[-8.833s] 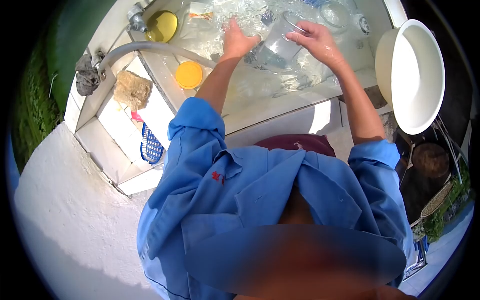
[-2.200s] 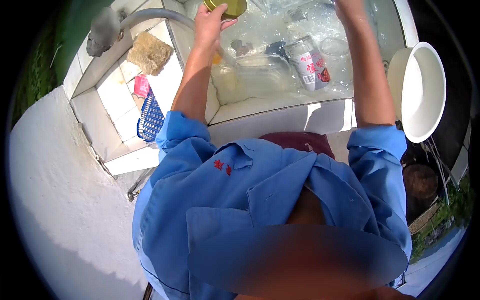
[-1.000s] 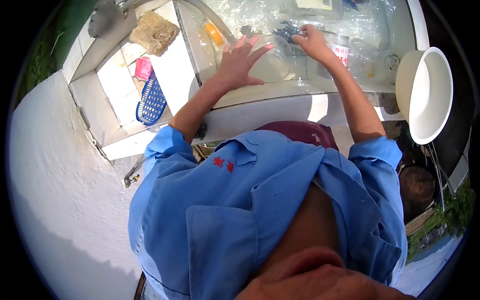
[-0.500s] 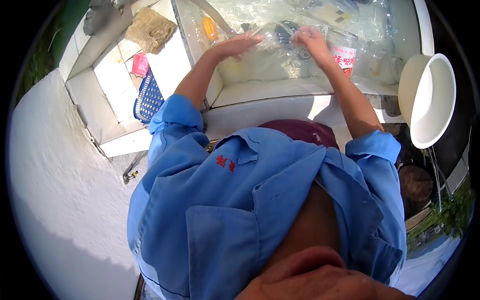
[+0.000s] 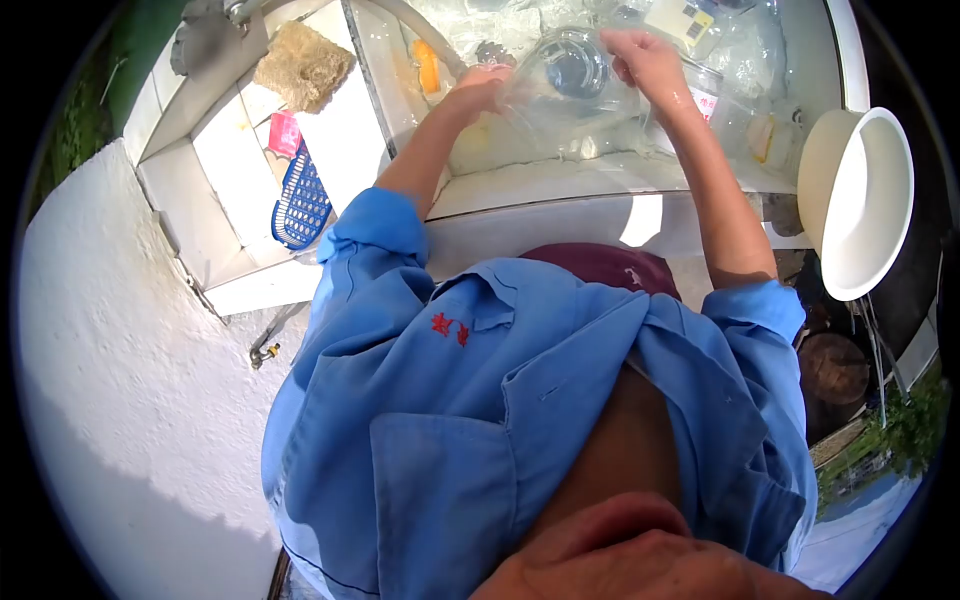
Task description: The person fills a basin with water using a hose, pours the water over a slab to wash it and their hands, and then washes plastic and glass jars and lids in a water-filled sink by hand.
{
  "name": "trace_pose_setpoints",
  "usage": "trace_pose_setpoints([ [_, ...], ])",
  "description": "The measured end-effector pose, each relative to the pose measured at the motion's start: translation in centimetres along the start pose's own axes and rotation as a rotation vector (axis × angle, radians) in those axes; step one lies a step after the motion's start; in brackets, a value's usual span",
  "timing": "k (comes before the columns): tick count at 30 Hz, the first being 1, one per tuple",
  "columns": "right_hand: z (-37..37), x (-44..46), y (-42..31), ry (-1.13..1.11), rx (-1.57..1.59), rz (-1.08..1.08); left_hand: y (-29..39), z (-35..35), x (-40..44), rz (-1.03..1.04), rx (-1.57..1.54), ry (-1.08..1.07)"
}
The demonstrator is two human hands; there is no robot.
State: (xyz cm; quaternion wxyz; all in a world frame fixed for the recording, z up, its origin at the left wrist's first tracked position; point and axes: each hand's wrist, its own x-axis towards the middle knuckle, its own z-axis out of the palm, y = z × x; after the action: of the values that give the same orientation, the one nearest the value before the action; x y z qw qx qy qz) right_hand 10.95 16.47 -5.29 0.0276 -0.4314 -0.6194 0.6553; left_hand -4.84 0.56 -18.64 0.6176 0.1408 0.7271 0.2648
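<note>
A large clear plastic jar (image 5: 570,100) with a round end lies tilted in the water of a tiled basin (image 5: 560,195). My left hand (image 5: 482,88) is closed at the jar's left side, its fingertips partly hidden. On the other side, my right hand (image 5: 648,65) has its fingers curled in at the jar's upper right edge. Just beside my right wrist stands a clear container with a red-printed white label (image 5: 703,103), partly under water. A clear piece with a white label (image 5: 680,22) floats farther back.
An orange object (image 5: 427,66) and a hose (image 5: 420,30) are at the basin's left. On the tiled ledge lie a loofah-like sponge (image 5: 303,67), a pink item (image 5: 284,133) and a blue plastic basket (image 5: 301,203). A white basin (image 5: 868,203) stands tilted at the right.
The jar has come up, showing its round end more plainly. My left hand has moved slightly right and bent round its side; my right hand has moved slightly right and its fingers have curled in.
</note>
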Motion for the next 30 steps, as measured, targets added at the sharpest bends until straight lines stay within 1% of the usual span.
trace_pose_setpoints([
  [2,0.5,-3.3,-4.6,0.058,0.064,-0.098,1.2,0.2,-1.1,0.058,-0.416,-0.109],
  [3,0.8,-4.5,-6.5,0.09,-0.009,-0.216,2.2,0.3,-2.0,0.062,-0.415,-0.111],
  [4,0.7,-4.9,-7.3,0.11,-0.033,-0.285,3.3,0.4,-3.0,0.054,-0.471,-0.142],
  [6,-0.4,-4.2,-6.7,0.13,0.004,-0.314,3.7,0.5,-3.2,0.046,-0.525,-0.175],
  [8,-1.8,-3.0,-5.7,0.156,0.064,-0.296,3.0,0.5,-2.3,0.163,-0.602,-0.115],
  [9,-2.3,-2.8,-5.3,0.158,0.097,-0.286,4.8,0.8,-4.4,0.126,-0.848,-0.107],
  [10,-2.4,-2.7,-4.9,0.152,0.13,-0.275,4.5,0.5,-4.1,0.129,-0.851,-0.104],
  [13,-1.9,-2.8,-3.8,0.112,0.251,-0.236,3.7,-0.6,-3.5,0.107,-0.781,0.023],
  [15,-1.0,-3.1,-3.1,0.069,0.35,-0.206,3.7,-0.9,-4.1,0.143,-0.655,0.047],
  [18,0.3,-3.1,-2.1,0.006,0.547,-0.171,4.5,-1.3,-6.1,0.24,-0.286,0.043],
  [20,0.4,-2.9,-1.0,-0.057,0.772,-0.168,4.9,-1.3,-8.1,0.333,0.032,0.082],
  [21,0.2,-2.4,-0.1,-0.117,0.925,-0.181,5.0,-1.4,-9.3,0.401,0.158,0.13],
  [22,-0.4,-1.1,1.7,-0.245,1.107,-0.193,5.1,-1.4,-10.9,0.475,0.254,0.194],
  [23,-1.4,0.6,4.1,-0.425,1.28,-0.192,4.9,-1.3,-11.9,0.642,0.331,0.307],
  [24,-2.3,2.2,6.4,-0.611,1.433,-0.161,4.7,-2.1,-13.0,0.634,0.331,0.349],
  [26,-2.1,3.3,6.7,-0.858,1.57,-0.123,5.1,-3.2,-15.0,0.785,0.2,0.451],
  [27,-1.4,1.8,5.0,-0.835,1.531,-0.144,6.3,-3.6,-16.9,0.662,0.198,0.555],
  [28,-0.8,1.5,4.6,-0.851,1.506,-0.102,5.6,-4.6,-17.1,0.661,0.052,0.547],
  [29,-0.3,1.3,4.1,-0.866,1.481,-0.06,5.2,-5.4,-17.2,0.679,-0.019,0.58],
  [30,0.3,1.1,3.7,-0.882,1.456,-0.018,4.8,-6.3,-17.0,0.756,-0.063,0.605],
])
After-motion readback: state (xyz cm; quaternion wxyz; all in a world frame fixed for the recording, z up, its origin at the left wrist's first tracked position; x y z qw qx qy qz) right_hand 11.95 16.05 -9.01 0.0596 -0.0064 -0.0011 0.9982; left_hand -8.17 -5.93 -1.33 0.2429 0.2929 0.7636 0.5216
